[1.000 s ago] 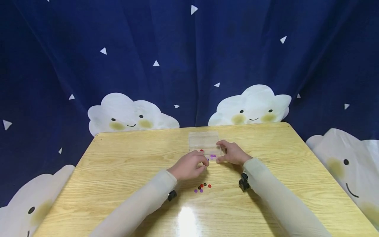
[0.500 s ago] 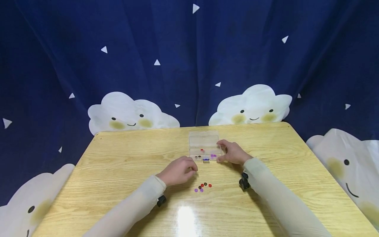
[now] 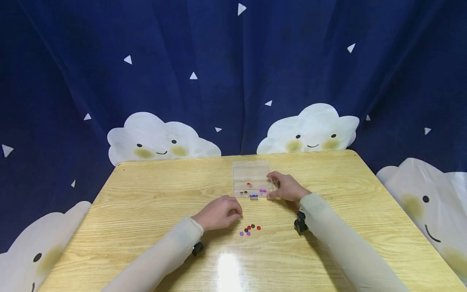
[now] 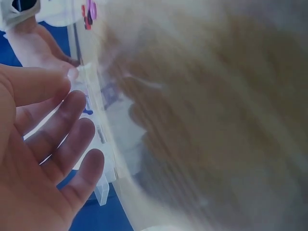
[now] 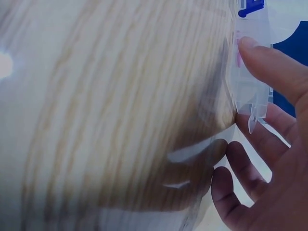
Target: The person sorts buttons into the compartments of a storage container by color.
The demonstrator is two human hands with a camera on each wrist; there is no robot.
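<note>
A clear plastic compartment box (image 3: 251, 178) lies open near the table's far middle, with red, dark and purple beads in its cells and a blue latch (image 3: 253, 197) at its front. My right hand (image 3: 286, 187) grips the box's right end; the right wrist view shows the thumb (image 5: 269, 65) pressed on the box wall (image 5: 250, 43) and fingers curled beneath. My left hand (image 3: 220, 211) rests on the table in front of the box, fingers relaxed, holding nothing (image 4: 43, 144). Several loose beads (image 3: 249, 230) in red, black and purple lie just right of it.
The wooden table (image 3: 153, 194) has bare room left and right of the hands. A dark blue curtain (image 3: 219, 61) with cloud figures hangs behind the far edge. A black wrist camera (image 3: 300, 223) sits under my right forearm.
My left hand has drawn back from the box's front toward me and to the left, uncovering the blue latch. The right hand and box have stayed put.
</note>
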